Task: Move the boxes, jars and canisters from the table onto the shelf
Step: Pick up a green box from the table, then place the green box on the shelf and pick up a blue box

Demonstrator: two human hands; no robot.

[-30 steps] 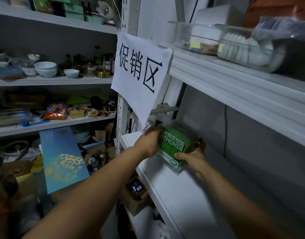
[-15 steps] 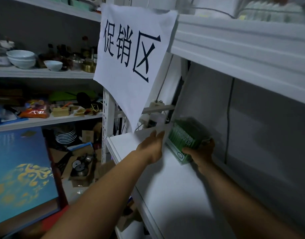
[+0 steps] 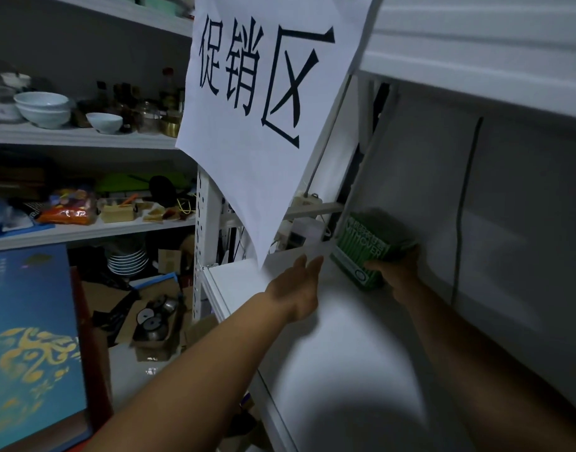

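Note:
A green box (image 3: 364, 252) with white lettering sits tilted at the back left corner of the white shelf (image 3: 338, 347). My right hand (image 3: 398, 271) grips its right and front side, thumb across the front face. My left hand (image 3: 298, 288) hovers over the shelf just left of the box, fingers straight, apart from the box and holding nothing.
A white paper sign (image 3: 263, 102) with black characters hangs over the shelf's left post (image 3: 205, 243). The shelf board above (image 3: 475, 57) sits low over the box. To the left are shelves with bowls (image 3: 43, 107), bottles and clutter, plus a large blue box (image 3: 32, 347).
My left hand has let go of the green box and drawn back to the left. My right hand has pushed the box deeper toward the shelf's back corner.

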